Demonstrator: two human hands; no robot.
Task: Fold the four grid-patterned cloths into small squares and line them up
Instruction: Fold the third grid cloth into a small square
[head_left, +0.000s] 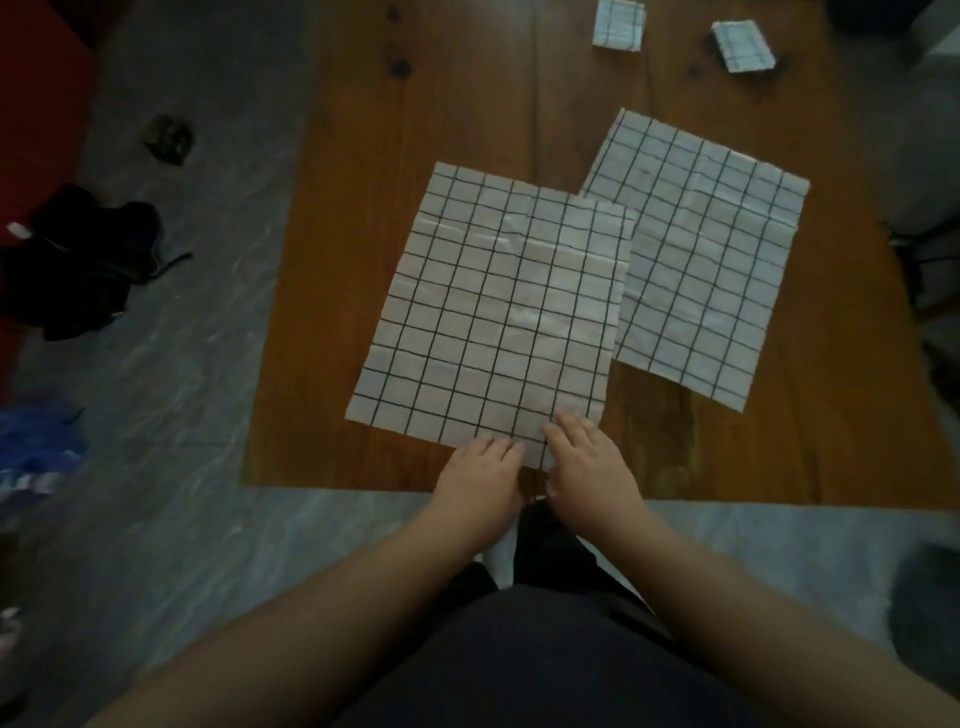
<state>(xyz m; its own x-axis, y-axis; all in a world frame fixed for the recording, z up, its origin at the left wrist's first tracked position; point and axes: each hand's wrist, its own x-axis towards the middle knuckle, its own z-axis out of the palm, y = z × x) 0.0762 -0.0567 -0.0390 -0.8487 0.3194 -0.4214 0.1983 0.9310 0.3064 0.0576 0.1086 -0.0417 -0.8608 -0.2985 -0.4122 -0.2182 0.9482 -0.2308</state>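
Observation:
Two white cloths with a black grid lie flat and unfolded on the wooden table (395, 171). The near cloth (493, 312) overlaps the left edge of the second cloth (696, 260), which lies further right. Two folded grid cloths sit at the table's far edge: one (619, 23) near the middle, the other (743, 45) to its right. My left hand (480, 475) and my right hand (589, 462) rest side by side on the near cloth's front edge, fingertips on its near right corner. Whether either hand pinches the cloth cannot be made out.
The table's front edge runs just under my hands. On the grey floor to the left lie a dark heap of clothing (83, 260), a small dark object (169, 137) and something blue (36, 441). A red surface (36, 93) stands at the far left.

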